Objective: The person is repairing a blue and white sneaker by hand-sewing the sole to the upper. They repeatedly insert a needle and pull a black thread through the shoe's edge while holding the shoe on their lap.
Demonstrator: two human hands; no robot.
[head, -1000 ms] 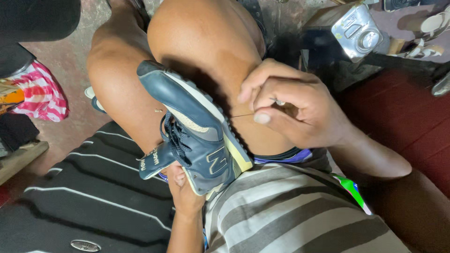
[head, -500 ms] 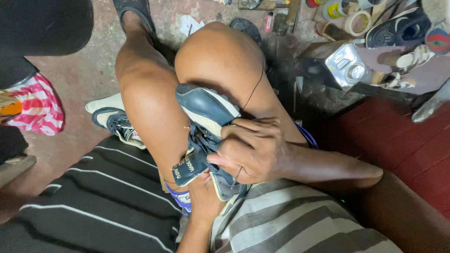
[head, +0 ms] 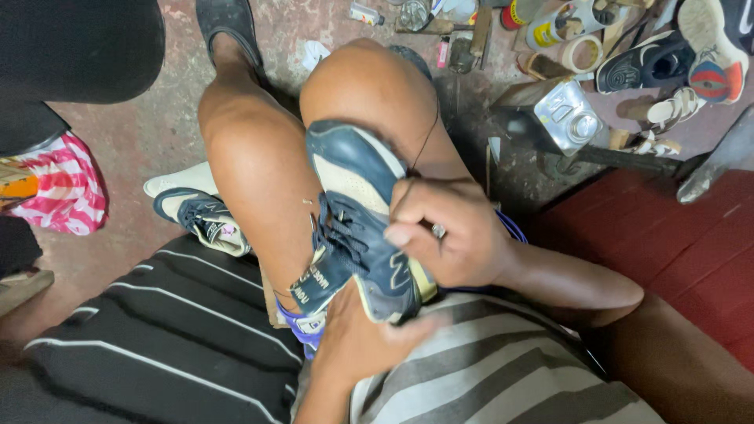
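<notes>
Right hand (head: 444, 235) grip's pinching the thread (head: 426, 137) down at the navy sneaker (head: 357, 212) again after pulling it out; left hand (head: 361, 338) cups the heel.

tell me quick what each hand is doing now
Left hand: closed on the heel of the navy sneaker.
Right hand: closed against the sneaker's side, pinching a dark thread.

The lace-up sports shoe (head: 357, 212) is navy blue with a cream mesh toe panel and dark laces. The second sports shoe (head: 198, 213) on the floor is navy and white. The folded cloth (head: 67, 188) shows pink-and-white stripes. The floor step (head: 675, 235) is red.
</notes>
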